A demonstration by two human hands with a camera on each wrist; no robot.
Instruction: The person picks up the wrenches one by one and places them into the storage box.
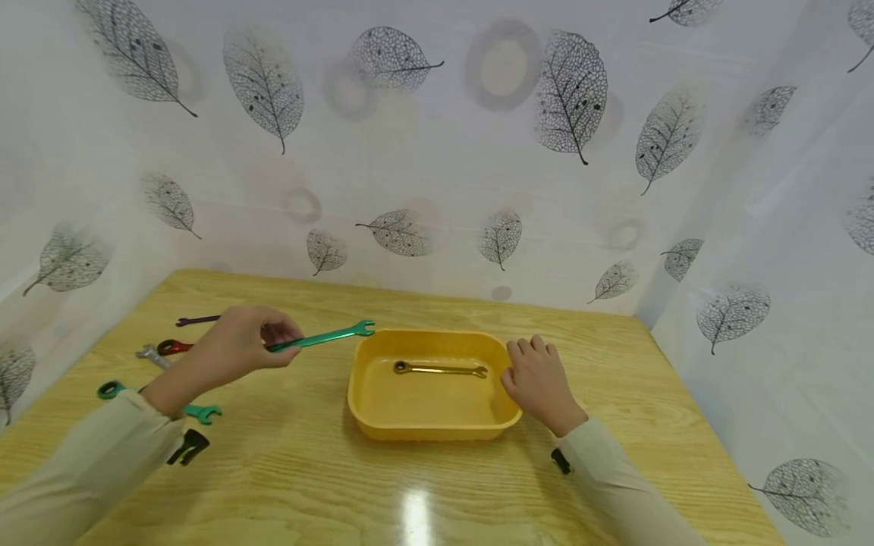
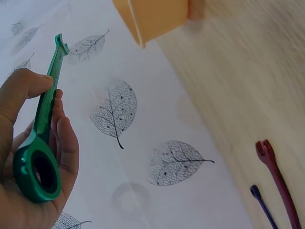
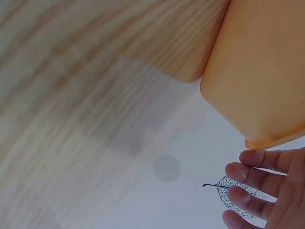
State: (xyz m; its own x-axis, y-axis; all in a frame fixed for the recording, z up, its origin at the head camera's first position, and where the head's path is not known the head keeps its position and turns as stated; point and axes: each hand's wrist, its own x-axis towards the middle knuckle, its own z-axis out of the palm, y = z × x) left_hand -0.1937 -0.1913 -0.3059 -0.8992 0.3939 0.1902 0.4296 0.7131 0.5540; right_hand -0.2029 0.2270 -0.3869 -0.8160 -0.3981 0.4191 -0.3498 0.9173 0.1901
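Observation:
My left hand [image 1: 246,341] grips a green combination wrench [image 1: 334,336] in the air, left of a yellow plastic basin [image 1: 437,434]. Its open-end jaw points toward the basin's back left corner. Seen in the left wrist view, the green wrench's ring end [image 2: 21,174] lies against the palm, and the thumb presses on the shaft. Inside the basin lies a gold wrench [image 1: 440,370]. My right hand [image 1: 542,387] holds the basin's right rim, thumb on the inner side. From the right wrist, its fingers [image 3: 259,180] show outside, the index fingertip right at the rim.
On the wooden table at left lie another green wrench [image 1: 201,413], a silver wrench [image 1: 152,355], a red wrench [image 1: 173,347] and a purple wrench [image 1: 196,320]. Part of them is covered by the left arm. A leaf-patterned curtain [image 1: 437,167] hangs behind the table.

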